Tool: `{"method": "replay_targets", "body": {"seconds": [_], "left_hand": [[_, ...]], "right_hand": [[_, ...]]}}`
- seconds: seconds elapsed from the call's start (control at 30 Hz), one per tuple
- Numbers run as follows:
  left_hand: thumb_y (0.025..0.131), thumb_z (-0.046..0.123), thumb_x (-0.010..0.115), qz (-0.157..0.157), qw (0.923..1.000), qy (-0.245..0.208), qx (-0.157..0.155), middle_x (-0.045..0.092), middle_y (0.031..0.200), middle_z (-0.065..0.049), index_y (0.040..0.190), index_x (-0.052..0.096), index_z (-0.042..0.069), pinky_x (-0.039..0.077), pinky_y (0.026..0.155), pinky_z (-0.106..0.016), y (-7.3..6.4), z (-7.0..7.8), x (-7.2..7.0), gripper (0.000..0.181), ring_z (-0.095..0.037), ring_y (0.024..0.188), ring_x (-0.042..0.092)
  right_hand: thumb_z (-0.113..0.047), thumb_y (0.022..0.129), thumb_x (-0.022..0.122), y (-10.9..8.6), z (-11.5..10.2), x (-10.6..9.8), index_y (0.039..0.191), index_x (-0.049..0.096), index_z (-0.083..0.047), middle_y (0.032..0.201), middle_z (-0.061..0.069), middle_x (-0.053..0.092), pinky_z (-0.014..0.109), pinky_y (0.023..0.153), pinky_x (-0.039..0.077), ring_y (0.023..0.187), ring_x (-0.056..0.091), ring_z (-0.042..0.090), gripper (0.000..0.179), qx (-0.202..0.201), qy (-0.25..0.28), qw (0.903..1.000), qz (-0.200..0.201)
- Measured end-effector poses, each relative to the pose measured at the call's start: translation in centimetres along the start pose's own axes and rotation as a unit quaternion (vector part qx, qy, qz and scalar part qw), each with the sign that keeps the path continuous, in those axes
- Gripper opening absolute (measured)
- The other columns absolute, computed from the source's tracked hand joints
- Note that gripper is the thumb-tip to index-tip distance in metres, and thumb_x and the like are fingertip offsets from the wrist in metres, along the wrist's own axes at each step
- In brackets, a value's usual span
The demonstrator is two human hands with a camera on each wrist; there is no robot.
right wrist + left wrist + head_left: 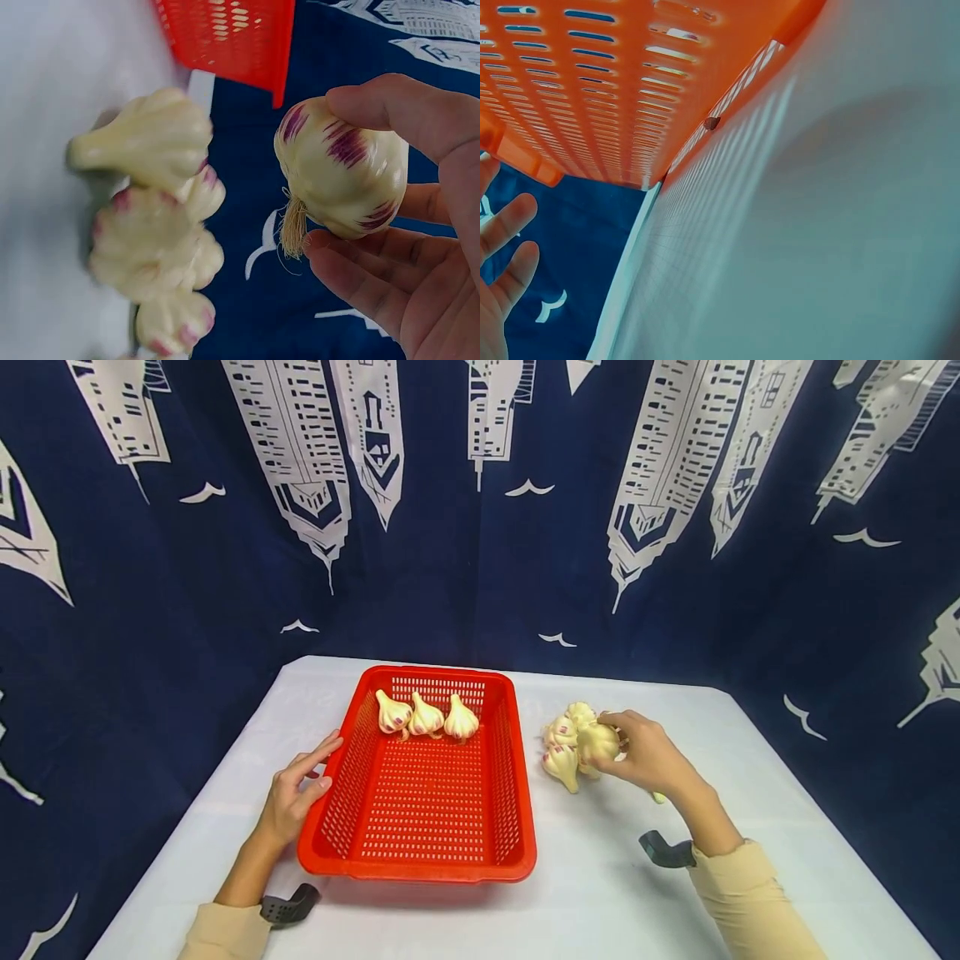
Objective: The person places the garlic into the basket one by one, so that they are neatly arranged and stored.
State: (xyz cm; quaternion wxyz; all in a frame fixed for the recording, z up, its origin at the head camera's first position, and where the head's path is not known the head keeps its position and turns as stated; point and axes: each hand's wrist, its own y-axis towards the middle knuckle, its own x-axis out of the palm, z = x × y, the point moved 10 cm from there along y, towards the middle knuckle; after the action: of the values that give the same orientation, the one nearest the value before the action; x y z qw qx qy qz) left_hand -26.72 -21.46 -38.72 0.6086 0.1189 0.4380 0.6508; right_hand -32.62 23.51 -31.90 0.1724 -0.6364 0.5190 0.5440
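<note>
Between thumb and fingers my right hand point(648, 752) holds a garlic bulb point(345, 169), cream with purple streaks and a tuft of dry roots. It is raised above a pile of several garlic bulbs point(561, 760) on the right side of the table. A red perforated plastic basket point(427, 868) stands left of the pile. Inside it, 3 garlic bulbs point(426, 717) form a row along the far end. My left hand point(288, 797) is at the basket's left rim, its fingers extended; contact with the rim is hard to make out.
A white cloth covers the table point(600, 877). Behind it hangs a dark blue curtain point(465, 577) with white building prints. Something small and pale green point(658, 797) shows beneath my right wrist. Each wrist wears a dark device point(291, 906).
</note>
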Motion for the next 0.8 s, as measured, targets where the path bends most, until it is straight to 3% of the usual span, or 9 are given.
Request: {"method": "replay_targets", "body": {"seconds": [0.27, 0.5, 0.8], "left_hand": [[0.084, 0.002, 0.052, 0.002, 1.0, 0.007, -0.002, 0.054, 0.14, -0.022, 0.133, 0.059, -0.003, 0.042, 0.077, -0.02, 0.1, -0.1, -0.3, 0.051, -0.006, 0.1, 0.056], [0.083, 0.002, 0.052, 0.003, 1.0, 0.007, -0.001, 0.054, 0.14, -0.022, 0.133, 0.06, -0.002, 0.043, 0.077, -0.021, -0.1, 0.1, -0.3, 0.05, -0.006, 0.101, 0.056], [0.084, 0.002, 0.052, -0.004, 1.0, 0.0, -0.005, 0.053, 0.141, -0.021, 0.133, 0.059, -0.003, 0.042, 0.078, -0.021, -0.2, -0.1, 0.2, 0.05, -0.006, 0.101, 0.055]], "right_hand": [[-0.02, 0.074, 0.085, 2.3, -2.5, 0.0, 0.118, 0.065, 0.005, 0.106, 0.015, 0.067, 0.041, 0.072, 0.057, 0.083, 0.066, 0.026, 0.054, -0.017, 0.041, 0.9989, 0.014], [-0.025, 0.072, 0.088, 3.8, -5.0, 0.2, 0.112, 0.067, 0.001, 0.097, 0.009, 0.07, 0.042, 0.072, 0.057, 0.081, 0.068, 0.025, 0.052, -0.036, 0.069, 0.9969, 0.012], [-0.028, 0.073, 0.087, 4.6, -6.4, 0.1, 0.11, 0.069, -0.003, 0.092, 0.004, 0.07, 0.043, 0.073, 0.057, 0.08, 0.068, 0.022, 0.049, -0.051, 0.083, 0.9952, 0.012]]}}
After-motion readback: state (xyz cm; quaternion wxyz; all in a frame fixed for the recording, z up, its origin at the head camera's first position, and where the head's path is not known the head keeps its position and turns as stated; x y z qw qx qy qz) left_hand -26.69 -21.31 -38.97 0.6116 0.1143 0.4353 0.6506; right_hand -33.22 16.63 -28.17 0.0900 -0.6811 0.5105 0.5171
